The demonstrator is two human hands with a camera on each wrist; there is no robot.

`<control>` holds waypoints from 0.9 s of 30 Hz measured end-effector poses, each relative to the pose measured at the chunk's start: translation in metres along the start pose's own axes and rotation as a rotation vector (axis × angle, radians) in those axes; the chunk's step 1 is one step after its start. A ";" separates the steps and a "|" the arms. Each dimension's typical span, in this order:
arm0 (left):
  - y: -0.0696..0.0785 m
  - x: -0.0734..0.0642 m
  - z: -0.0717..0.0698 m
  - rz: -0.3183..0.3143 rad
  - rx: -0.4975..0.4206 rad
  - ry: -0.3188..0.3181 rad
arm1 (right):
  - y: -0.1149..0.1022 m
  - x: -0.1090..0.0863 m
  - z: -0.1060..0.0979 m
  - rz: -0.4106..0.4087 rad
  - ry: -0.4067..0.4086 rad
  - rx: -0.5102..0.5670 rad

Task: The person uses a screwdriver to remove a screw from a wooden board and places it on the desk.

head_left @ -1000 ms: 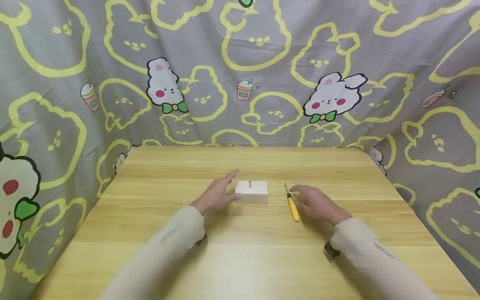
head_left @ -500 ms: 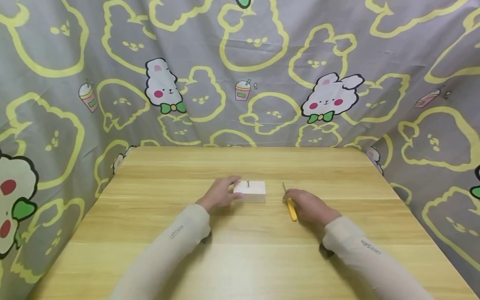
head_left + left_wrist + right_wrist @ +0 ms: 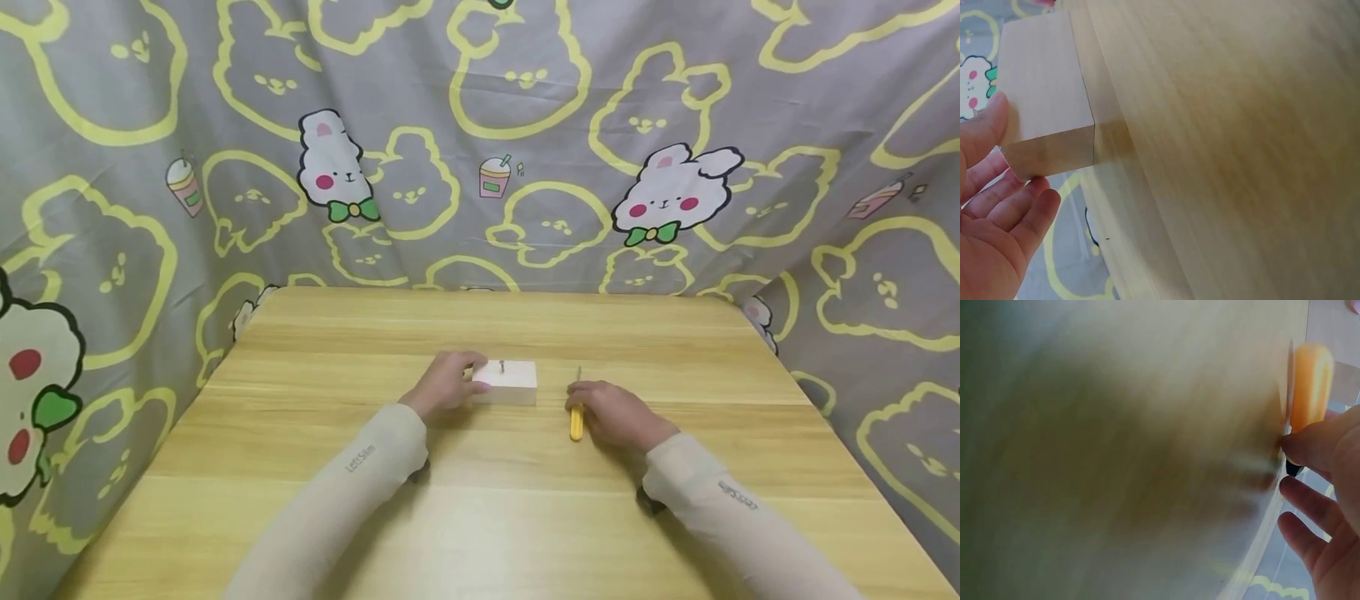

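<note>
A pale wooden block (image 3: 517,375) lies on the table with a small screw (image 3: 502,366) standing up from its top. My left hand (image 3: 442,383) grips the block's left end, thumb on the near side and fingers on the far side. The left wrist view shows the block (image 3: 1044,75) between thumb and fingers. To the right, my right hand (image 3: 618,412) pinches a yellow screwdriver (image 3: 576,422) by its handle, the thin shaft pointing away from me. In the right wrist view the screwdriver's handle (image 3: 1312,381) sticks out past the thumb, and its tip is hidden.
The wood-grain table (image 3: 480,500) stretches around both hands. A grey curtain (image 3: 450,208) with yellow outlines and cartoon rabbits hangs behind it and at both sides.
My left hand has closed from beside the block onto its left end. My right hand has come down onto the screwdriver and taken hold; its handle end has swung slightly left.
</note>
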State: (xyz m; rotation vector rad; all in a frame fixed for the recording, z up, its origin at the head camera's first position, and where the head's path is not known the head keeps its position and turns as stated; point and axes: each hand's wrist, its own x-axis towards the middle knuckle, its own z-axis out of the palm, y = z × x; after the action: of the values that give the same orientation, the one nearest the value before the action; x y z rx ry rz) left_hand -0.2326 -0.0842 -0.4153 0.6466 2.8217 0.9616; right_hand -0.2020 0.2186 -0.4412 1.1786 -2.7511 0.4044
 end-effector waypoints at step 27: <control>-0.001 0.005 -0.003 -0.061 -0.026 -0.027 | 0.009 0.008 -0.005 0.049 0.057 0.054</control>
State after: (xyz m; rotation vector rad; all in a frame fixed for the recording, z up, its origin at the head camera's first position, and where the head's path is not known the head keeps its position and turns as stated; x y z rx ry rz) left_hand -0.2381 -0.0849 -0.4135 0.5630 2.7832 0.9700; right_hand -0.2141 0.2207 -0.4361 1.0947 -2.7410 0.5134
